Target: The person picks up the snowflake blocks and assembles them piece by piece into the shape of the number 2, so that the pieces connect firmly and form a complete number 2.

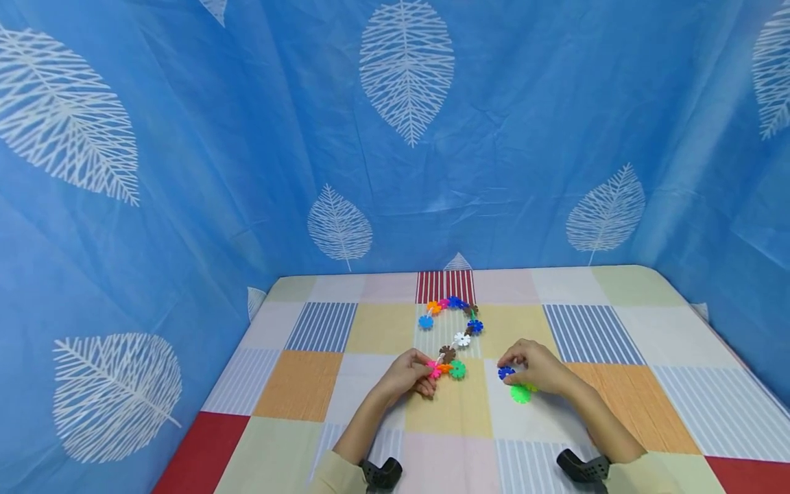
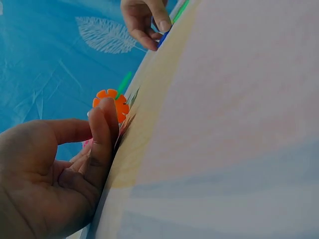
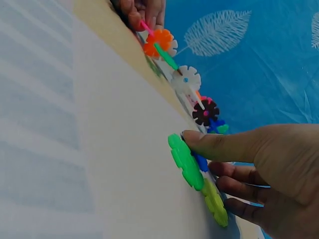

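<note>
A chain of small notched plastic flower discs lies on the cloth-covered table. My left hand (image 1: 407, 374) pinches the pink disc (image 1: 435, 370) at its near end. Joined beside it are an orange disc (image 2: 122, 108) and a green disc (image 1: 457, 370). To the right, my right hand (image 1: 538, 367) holds a blue disc (image 1: 506, 372) between thumb and fingers, close over the table. By that thumb are a bright green disc (image 3: 186, 162) and a yellow-green disc (image 3: 215, 203), the latter partly under the hand in the head view.
The chain curves away through a brown disc (image 1: 447, 354), a white disc (image 1: 461, 339) and a dark blue disc (image 1: 475, 326), ending in a light blue disc (image 1: 426, 322). A patchwork cloth (image 1: 302, 384) covers the table. Blue leaf-print curtains (image 1: 494, 171) hang at its back and sides.
</note>
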A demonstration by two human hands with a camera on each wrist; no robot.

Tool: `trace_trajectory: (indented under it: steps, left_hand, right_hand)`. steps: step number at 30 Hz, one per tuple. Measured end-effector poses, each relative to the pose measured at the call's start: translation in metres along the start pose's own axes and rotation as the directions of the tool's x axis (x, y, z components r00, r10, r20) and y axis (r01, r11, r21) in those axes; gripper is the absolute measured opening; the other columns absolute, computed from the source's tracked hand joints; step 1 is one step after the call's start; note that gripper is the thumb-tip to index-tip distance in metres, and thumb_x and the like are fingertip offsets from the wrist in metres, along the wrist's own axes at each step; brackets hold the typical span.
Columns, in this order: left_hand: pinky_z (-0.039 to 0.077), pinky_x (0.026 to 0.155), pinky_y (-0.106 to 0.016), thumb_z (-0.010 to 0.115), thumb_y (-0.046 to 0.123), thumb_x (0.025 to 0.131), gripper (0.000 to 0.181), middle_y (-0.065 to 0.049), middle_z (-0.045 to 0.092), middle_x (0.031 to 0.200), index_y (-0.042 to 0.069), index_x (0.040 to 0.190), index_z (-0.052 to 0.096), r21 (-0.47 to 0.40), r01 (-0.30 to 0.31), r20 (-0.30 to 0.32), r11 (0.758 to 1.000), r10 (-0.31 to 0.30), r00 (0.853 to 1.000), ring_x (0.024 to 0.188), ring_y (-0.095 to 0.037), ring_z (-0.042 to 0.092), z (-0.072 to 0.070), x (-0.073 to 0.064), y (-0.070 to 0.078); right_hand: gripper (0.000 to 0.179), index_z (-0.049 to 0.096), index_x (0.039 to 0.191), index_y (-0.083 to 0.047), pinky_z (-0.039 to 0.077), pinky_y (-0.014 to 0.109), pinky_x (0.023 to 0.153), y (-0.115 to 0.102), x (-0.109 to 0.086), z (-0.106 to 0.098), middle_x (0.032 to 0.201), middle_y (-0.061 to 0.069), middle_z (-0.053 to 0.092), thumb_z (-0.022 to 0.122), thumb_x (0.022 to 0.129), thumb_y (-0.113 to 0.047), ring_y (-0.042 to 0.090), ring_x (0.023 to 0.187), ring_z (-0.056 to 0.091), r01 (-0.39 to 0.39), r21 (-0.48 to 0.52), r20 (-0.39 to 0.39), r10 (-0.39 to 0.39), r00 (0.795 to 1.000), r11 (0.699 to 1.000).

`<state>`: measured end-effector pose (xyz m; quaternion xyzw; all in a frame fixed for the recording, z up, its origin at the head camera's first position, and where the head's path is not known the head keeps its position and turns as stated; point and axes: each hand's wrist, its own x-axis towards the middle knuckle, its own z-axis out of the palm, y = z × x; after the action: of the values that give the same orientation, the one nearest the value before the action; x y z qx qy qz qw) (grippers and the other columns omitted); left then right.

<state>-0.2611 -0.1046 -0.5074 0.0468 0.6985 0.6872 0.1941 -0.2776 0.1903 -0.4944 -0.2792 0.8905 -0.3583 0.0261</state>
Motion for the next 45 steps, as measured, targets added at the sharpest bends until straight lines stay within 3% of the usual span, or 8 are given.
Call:
trace_trajectory:
  steps: [8, 11, 15, 18, 20, 27, 34, 45]
  left_hand:
    - [0.047, 0.042, -0.021, 0.055, 0.009, 0.091, 0.023, -0.010, 0.060, 0.063, -0.004, 0.108, 0.047, 0.009, 0.016, -0.029, 1.000, -0.016, 0.999, 0.045, -0.012, 0.055, -0.009, -0.001, 0.000]
    - [0.043, 0.039, -0.018, 0.060, 0.015, 0.090, 0.025, -0.007, 0.059, 0.060, -0.001, 0.107, 0.051, 0.107, -0.068, -0.130, 0.992, 0.081, 0.988, 0.043, -0.010, 0.051, -0.012, 0.000, 0.002]
    - [0.042, 0.046, -0.018, 0.068, 0.020, 0.085, 0.021, -0.003, 0.058, 0.066, 0.007, 0.100, 0.062, 0.367, -0.271, -0.231, 0.890, 0.370, 0.900, 0.052, -0.010, 0.051, -0.006, 0.002, 0.006]
    - [0.046, 0.059, -0.023, 0.072, 0.021, 0.080, 0.018, -0.004, 0.057, 0.081, 0.012, 0.096, 0.067, 0.518, -0.377, -0.191, 0.768, 0.534, 0.824, 0.071, -0.015, 0.053, 0.004, 0.004, 0.006]
    - [0.047, 0.065, -0.027, 0.074, 0.020, 0.078, 0.020, -0.005, 0.054, 0.091, 0.012, 0.096, 0.069, 0.558, -0.415, -0.153, 0.719, 0.580, 0.800, 0.083, -0.019, 0.051, 0.010, 0.006, 0.004]
    - [0.047, 0.068, -0.024, 0.078, 0.021, 0.075, 0.017, -0.003, 0.053, 0.100, 0.012, 0.089, 0.073, 0.565, -0.383, -0.151, 0.731, 0.548, 0.823, 0.092, -0.017, 0.050, 0.017, 0.006, -0.009]
    - [0.046, 0.065, -0.021, 0.077, 0.019, 0.075, 0.010, 0.001, 0.062, 0.087, 0.013, 0.083, 0.074, 0.628, -0.379, -0.134, 0.679, 0.574, 0.808, 0.083, -0.012, 0.056, 0.018, 0.006, -0.010]
    - [0.036, 0.053, -0.014, 0.077, 0.020, 0.074, 0.010, 0.003, 0.063, 0.076, 0.011, 0.078, 0.075, 0.622, -0.383, -0.162, 0.683, 0.590, 0.791, 0.066, -0.010, 0.054, 0.018, 0.008, -0.010]
  right_hand:
    - [0.024, 0.060, 0.087, -0.012, 0.042, 0.022, 0.053, -0.003, 0.005, 0.005, 0.072, -0.007, 0.054, 0.079, 0.072, -0.016, 0.007, 0.062, 0.047, -0.036, 0.049, -0.034, 0.038, 0.999, 0.998]
    - [0.020, 0.063, 0.089, -0.009, 0.046, 0.022, 0.053, -0.006, 0.007, 0.010, 0.074, -0.005, 0.058, 0.076, 0.075, -0.012, 0.007, 0.062, 0.052, -0.026, 0.138, -0.095, 0.039, 0.995, 0.990]
    - [0.012, 0.065, 0.089, -0.006, 0.051, 0.024, 0.054, -0.012, 0.010, 0.021, 0.074, -0.001, 0.063, 0.071, 0.079, -0.008, 0.011, 0.062, 0.060, 0.008, 0.242, -0.174, 0.035, 0.984, 0.970]
    - [0.009, 0.065, 0.088, -0.004, 0.053, 0.026, 0.057, -0.015, 0.013, 0.031, 0.075, 0.002, 0.066, 0.069, 0.082, -0.008, 0.014, 0.064, 0.063, 0.023, 0.299, -0.192, 0.037, 0.981, 0.954]
    - [0.010, 0.065, 0.088, -0.003, 0.053, 0.025, 0.059, -0.017, 0.014, 0.036, 0.076, 0.003, 0.067, 0.069, 0.082, -0.011, 0.014, 0.066, 0.064, 0.028, 0.320, -0.193, 0.037, 0.981, 0.947]
    - [0.009, 0.068, 0.085, -0.005, 0.050, 0.025, 0.056, -0.032, 0.016, 0.046, 0.074, 0.003, 0.066, 0.071, 0.080, -0.012, 0.017, 0.063, 0.061, -0.019, 0.321, -0.201, 0.088, 0.976, 0.947]
    - [0.009, 0.068, 0.081, -0.012, 0.049, 0.022, 0.058, -0.020, 0.019, 0.056, 0.075, -0.003, 0.066, 0.073, 0.078, -0.019, 0.008, 0.064, 0.058, -0.015, 0.298, -0.215, 0.083, 0.973, 0.954]
    - [0.006, 0.065, 0.083, 0.002, 0.051, 0.023, 0.058, -0.048, 0.015, 0.043, 0.077, 0.012, 0.066, 0.070, 0.078, 0.001, 0.022, 0.065, 0.063, 0.022, 0.366, -0.235, 0.070, 0.969, 0.930]
